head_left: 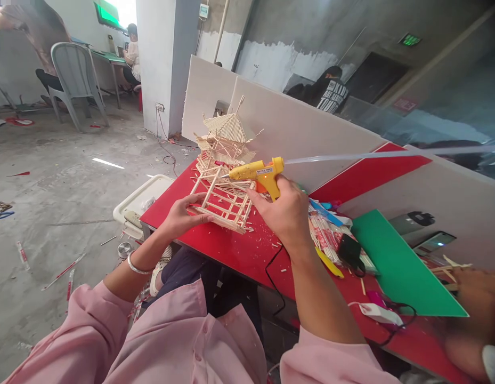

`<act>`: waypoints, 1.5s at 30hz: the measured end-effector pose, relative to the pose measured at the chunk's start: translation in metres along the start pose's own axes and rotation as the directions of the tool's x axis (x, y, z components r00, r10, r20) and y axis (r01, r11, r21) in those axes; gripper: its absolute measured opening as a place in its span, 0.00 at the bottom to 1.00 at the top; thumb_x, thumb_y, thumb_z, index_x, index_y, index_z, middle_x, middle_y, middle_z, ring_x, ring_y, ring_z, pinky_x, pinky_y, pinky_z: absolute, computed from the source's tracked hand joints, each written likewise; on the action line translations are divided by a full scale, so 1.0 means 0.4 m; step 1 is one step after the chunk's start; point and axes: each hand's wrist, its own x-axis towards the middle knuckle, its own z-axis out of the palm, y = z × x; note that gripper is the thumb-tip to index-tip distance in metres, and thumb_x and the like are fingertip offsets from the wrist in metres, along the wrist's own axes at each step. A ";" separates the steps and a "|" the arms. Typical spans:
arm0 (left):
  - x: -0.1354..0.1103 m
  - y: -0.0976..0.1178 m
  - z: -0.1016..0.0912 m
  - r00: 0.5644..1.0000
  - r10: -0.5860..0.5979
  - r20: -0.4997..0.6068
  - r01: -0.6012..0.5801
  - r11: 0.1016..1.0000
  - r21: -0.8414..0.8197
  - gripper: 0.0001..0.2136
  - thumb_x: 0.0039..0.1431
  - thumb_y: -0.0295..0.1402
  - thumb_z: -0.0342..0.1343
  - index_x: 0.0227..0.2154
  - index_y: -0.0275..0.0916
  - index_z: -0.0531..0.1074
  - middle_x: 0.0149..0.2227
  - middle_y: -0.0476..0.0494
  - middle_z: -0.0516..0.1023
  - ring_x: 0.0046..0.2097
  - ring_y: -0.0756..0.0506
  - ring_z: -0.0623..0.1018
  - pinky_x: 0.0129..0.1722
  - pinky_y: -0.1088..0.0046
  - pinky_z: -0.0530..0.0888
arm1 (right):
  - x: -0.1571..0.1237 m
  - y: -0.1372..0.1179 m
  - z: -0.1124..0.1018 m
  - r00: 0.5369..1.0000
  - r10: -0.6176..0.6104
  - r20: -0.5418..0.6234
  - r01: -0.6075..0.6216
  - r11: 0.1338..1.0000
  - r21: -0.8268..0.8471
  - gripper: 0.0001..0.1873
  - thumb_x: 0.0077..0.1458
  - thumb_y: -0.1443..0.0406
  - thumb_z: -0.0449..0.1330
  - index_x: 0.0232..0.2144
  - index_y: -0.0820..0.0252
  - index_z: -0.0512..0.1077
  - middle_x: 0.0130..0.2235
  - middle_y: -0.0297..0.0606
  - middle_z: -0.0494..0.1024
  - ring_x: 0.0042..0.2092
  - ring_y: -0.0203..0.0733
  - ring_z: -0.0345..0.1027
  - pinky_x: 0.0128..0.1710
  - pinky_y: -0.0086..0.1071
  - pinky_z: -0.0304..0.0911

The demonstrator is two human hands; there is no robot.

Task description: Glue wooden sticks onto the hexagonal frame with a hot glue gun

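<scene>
My left hand (187,215) grips the near left side of a stick frame (230,205), a box-like lattice of thin pale wooden sticks, tilted above the red table. In my right hand (285,208) is a yellow hot glue gun (257,172), held by its handle. Its nozzle points left, at the upper part of the frame; whether it touches a stick I cannot tell. A long clear glue stick (351,157) runs out of its back to the right. Behind the frame stands a pagoda model (225,130) built of similar sticks with ribbed roofs.
Bundled sticks (325,232), a yellow-handled tool (329,262), a black charger (350,249) and a green board (407,266) lie on the red table (231,250) at right. A white power strip (380,313) and another person's blurred arm (475,320) are beyond. White panels (303,125) border the back.
</scene>
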 end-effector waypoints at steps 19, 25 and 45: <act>-0.021 -0.014 0.008 0.991 0.048 -0.122 -0.034 0.993 0.116 0.26 0.38 0.49 0.72 0.38 0.36 0.81 0.38 0.40 0.83 0.40 0.40 0.79 0.44 0.65 0.76 | -0.390 0.131 -0.065 0.796 0.590 0.136 -0.584 0.689 0.429 0.28 0.49 0.43 0.63 0.42 0.57 0.73 0.34 0.40 0.80 0.31 0.44 0.73 0.34 0.37 0.69; 0.011 -0.052 0.024 0.972 0.133 -0.193 -0.099 0.979 0.177 0.21 0.44 0.52 0.68 0.30 0.37 0.78 0.31 0.43 0.79 0.36 0.44 0.76 0.42 0.67 0.74 | -0.393 0.143 -0.067 0.823 0.551 0.136 -0.544 0.698 0.466 0.23 0.51 0.45 0.63 0.38 0.57 0.73 0.29 0.37 0.79 0.29 0.43 0.72 0.32 0.36 0.69; 0.186 0.139 -0.041 0.999 -0.010 0.043 0.011 1.000 -0.020 0.14 0.36 0.32 0.72 0.20 0.38 0.70 0.21 0.50 0.66 0.26 0.48 0.71 0.25 0.72 0.67 | -0.206 0.150 -0.211 0.969 0.209 -0.132 -0.168 0.949 0.267 0.17 0.58 0.50 0.60 0.30 0.56 0.69 0.25 0.32 0.72 0.27 0.37 0.64 0.27 0.31 0.58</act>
